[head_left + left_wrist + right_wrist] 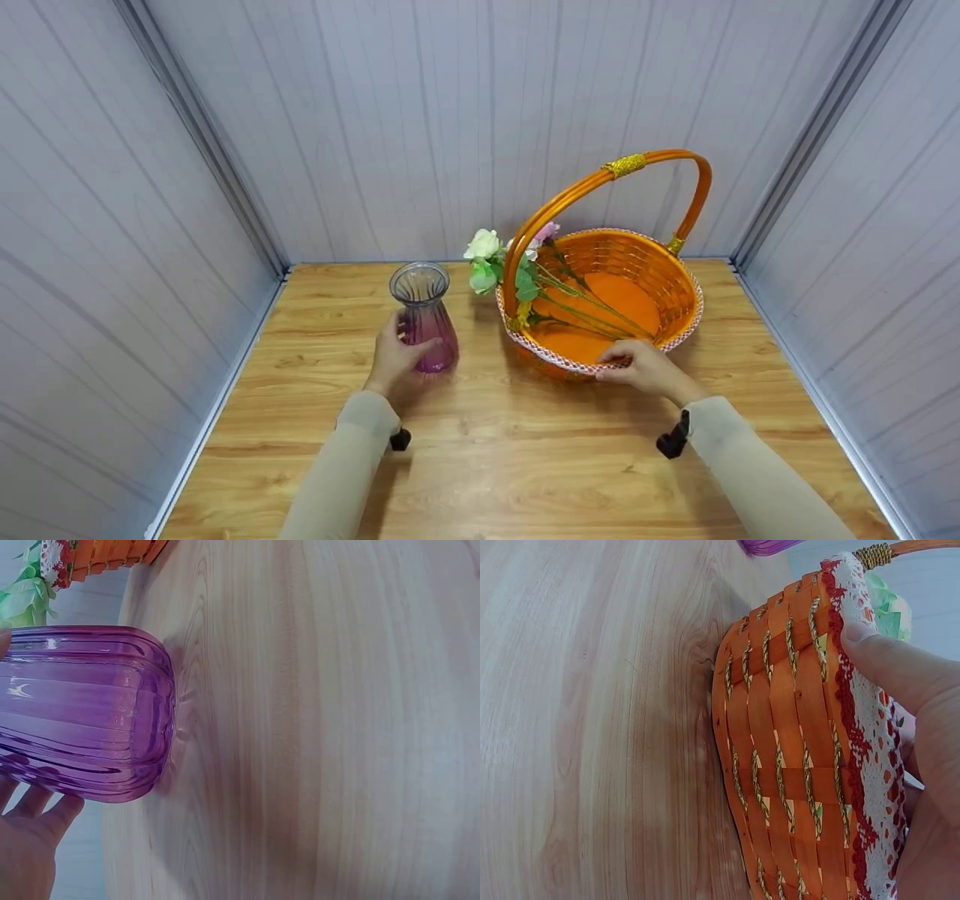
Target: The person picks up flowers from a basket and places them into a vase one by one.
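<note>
A ribbed glass vase (437, 341), clear at the flared mouth and purple toward the base, stands upright on the table. My left hand (395, 354) grips it from the near left side, thumb in front and fingers round the left; the left wrist view shows fingertips against the purple glass (82, 712). To the right is an orange woven basket (679, 300) with a lace-trimmed rim. My right hand (637, 367) pinches its near rim, the thumb (870, 637) outside on the lace and fingers inside. Several artificial flowers (484, 245) lie in the basket, heads over its left rim, stems across the inside.
The basket's tall arched handle (574, 196) rises over the flowers. The wood-grain table (480, 465) meets pale panel walls (420, 135) at the back and both sides. Bare tabletop lies between the vase and basket.
</note>
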The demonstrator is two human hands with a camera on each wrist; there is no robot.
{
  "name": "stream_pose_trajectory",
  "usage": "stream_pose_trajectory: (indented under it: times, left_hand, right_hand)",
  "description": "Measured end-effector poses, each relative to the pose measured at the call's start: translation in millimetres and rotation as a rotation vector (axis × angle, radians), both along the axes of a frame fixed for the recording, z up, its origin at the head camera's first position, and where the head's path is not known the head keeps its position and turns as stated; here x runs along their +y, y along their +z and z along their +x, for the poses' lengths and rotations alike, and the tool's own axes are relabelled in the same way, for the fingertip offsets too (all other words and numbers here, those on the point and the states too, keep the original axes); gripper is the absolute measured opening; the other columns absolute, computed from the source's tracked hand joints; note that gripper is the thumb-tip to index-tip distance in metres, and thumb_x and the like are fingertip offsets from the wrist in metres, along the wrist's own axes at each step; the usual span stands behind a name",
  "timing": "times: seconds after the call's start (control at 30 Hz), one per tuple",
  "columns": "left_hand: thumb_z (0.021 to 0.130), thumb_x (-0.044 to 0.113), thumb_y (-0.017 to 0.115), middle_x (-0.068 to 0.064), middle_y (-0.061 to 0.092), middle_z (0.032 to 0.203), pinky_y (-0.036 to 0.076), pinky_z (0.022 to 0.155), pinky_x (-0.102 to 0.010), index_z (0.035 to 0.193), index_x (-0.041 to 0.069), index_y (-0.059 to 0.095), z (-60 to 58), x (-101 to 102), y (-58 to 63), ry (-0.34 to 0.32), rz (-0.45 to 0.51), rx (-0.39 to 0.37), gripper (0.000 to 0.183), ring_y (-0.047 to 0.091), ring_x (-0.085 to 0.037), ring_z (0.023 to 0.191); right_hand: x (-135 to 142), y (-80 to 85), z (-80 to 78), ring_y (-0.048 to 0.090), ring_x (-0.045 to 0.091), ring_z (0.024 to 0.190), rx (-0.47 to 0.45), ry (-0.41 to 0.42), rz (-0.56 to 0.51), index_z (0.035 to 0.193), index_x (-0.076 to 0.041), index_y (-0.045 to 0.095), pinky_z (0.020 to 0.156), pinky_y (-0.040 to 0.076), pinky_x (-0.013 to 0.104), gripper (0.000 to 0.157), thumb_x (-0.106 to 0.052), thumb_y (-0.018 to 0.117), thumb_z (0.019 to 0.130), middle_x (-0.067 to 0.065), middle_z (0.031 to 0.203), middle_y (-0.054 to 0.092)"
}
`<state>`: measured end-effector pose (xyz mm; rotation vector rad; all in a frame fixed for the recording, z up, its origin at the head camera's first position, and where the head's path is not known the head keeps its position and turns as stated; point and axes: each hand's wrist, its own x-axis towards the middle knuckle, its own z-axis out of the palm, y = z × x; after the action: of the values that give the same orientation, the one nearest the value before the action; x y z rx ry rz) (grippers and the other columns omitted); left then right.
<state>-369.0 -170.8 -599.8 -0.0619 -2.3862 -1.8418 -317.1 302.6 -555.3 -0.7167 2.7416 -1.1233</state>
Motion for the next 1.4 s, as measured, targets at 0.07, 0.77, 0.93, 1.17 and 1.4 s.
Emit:
stream_pose_trajectory:
  times: [0.07, 0.77, 0.93, 1.17, 1.4]
  left_hand:
    - [0.082, 0.013, 0.095, -0.019, 0.063, 0.146, 0.053, 0.119, -0.058, 0.149, 0.006, 0.055, 1.0, 0.3, 0.0, -0.004, -0.003, 0.001, 0.078, 0.059, -0.039, 0.137]
    - [0.084, 0.017, 0.095, -0.019, 0.064, 0.145, 0.057, 0.114, -0.058, 0.151, 0.005, 0.053, 30.2, 13.9, 2.7, -0.09, -0.046, -0.032, 0.08, 0.062, -0.041, 0.136]
    - [0.082, 0.016, 0.096, -0.017, 0.064, 0.144, 0.056, 0.116, -0.057, 0.148, 0.008, 0.056, 37.5, 19.3, 5.3, -0.122, -0.013, -0.045, 0.078, 0.062, -0.04, 0.135]
    - [0.08, 0.018, 0.097, -0.015, 0.063, 0.147, 0.055, 0.117, -0.059, 0.152, 0.012, 0.055, 43.5, 28.1, 4.2, -0.177, -0.036, -0.044, 0.084, 0.063, -0.04, 0.136]
    - [0.08, 0.02, 0.097, -0.014, 0.063, 0.146, 0.056, 0.116, -0.058, 0.152, 0.016, 0.056, 49.7, 35.6, 3.6, -0.239, -0.052, -0.008, 0.084, 0.063, -0.04, 0.136]
  right_hand:
    - [0.4, 0.1, 0.2, 0.069, 0.008, 0.093, 0.0, 0.004, 0.001, 0.108, -0.015, 0.084, 0.082, 0.059, 0.025, 0.019, -0.029, 0.085, 0.096, 0.001, 0.105, 0.082]
    - [0.1, -0.6, 2.0, 0.069, 0.008, 0.095, -0.005, -0.01, 0.005, 0.108, -0.011, 0.084, 0.083, 0.059, 0.023, 0.018, -0.025, 0.084, 0.097, 0.006, 0.105, 0.082]
    - [0.6, -1.4, 0.3, 0.069, 0.009, 0.095, -0.002, 0.001, 0.003, 0.108, -0.012, 0.084, 0.083, 0.058, 0.023, 0.017, -0.025, 0.084, 0.096, 0.006, 0.105, 0.082]
    - [1.3, -2.5, -0.5, 0.068, 0.008, 0.095, -0.005, 0.004, 0.005, 0.11, -0.013, 0.084, 0.084, 0.058, 0.024, 0.02, -0.027, 0.085, 0.096, 0.003, 0.107, 0.082]
    - [1.0, -3.4, -0.4, 0.069, 0.007, 0.094, 0.005, 0.005, 0.0, 0.11, -0.014, 0.084, 0.084, 0.059, 0.024, 0.02, -0.028, 0.085, 0.096, 0.002, 0.106, 0.082]
